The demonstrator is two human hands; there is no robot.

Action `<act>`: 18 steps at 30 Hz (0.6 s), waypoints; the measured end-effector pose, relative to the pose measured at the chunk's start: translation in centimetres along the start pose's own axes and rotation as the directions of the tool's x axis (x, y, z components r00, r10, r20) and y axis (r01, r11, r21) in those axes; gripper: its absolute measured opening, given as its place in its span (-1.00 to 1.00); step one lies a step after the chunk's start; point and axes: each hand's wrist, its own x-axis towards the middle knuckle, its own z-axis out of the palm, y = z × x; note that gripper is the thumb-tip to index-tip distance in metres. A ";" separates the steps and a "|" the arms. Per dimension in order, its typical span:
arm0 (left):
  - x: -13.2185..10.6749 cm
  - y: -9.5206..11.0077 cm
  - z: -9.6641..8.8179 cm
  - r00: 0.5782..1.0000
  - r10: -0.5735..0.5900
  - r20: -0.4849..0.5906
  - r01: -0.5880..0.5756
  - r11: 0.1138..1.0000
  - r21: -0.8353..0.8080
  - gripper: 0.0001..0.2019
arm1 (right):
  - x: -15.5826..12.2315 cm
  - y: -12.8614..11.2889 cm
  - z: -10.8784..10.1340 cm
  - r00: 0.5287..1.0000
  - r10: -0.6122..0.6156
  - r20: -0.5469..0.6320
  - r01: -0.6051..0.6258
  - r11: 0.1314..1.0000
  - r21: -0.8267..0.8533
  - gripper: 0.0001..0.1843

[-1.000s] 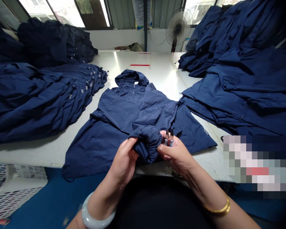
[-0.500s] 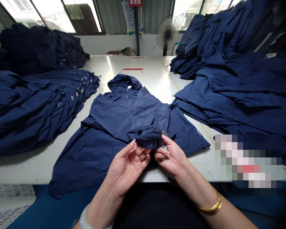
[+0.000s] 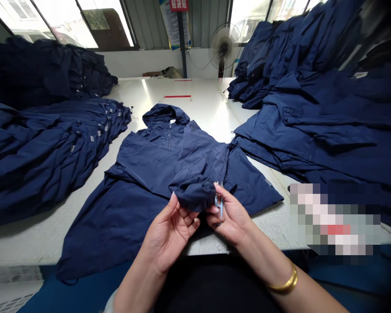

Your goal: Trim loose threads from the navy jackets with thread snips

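A navy hooded jacket (image 3: 150, 152) lies spread on the white table, hood away from me, its hem hanging over the front edge at the left. One gathered sleeve cuff (image 3: 195, 193) is lifted toward me between both hands. My left hand (image 3: 171, 232) pinches the cuff's left side between thumb and fingers, palm up. At the cuff's right side my right hand (image 3: 230, 213) grips the fabric with thumb and forefinger. Small thread snips (image 3: 220, 205) with a light blue handle also sit in that hand, partly hidden by the fingers.
Stacks of navy jackets lie on the table (image 3: 208, 93) at the left (image 3: 52, 139) and right (image 3: 322, 126). A standing fan (image 3: 224, 48) is behind the far edge. A white plastic basket (image 3: 13, 287) stands below at the left. A blurred patch hides something at the right.
The cuff has turned slightly in my hands, and more of the snips' blue handle shows in my right hand. The whole view has shifted a little.
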 end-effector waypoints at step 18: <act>-1.6 2.8 -2.9 0.466 0.774 0.429 -0.317 -0.306 0.898 -0.74 | -3.3 2.1 1.5 0.123 -0.188 0.974 0.588 -0.777 -0.224 -0.69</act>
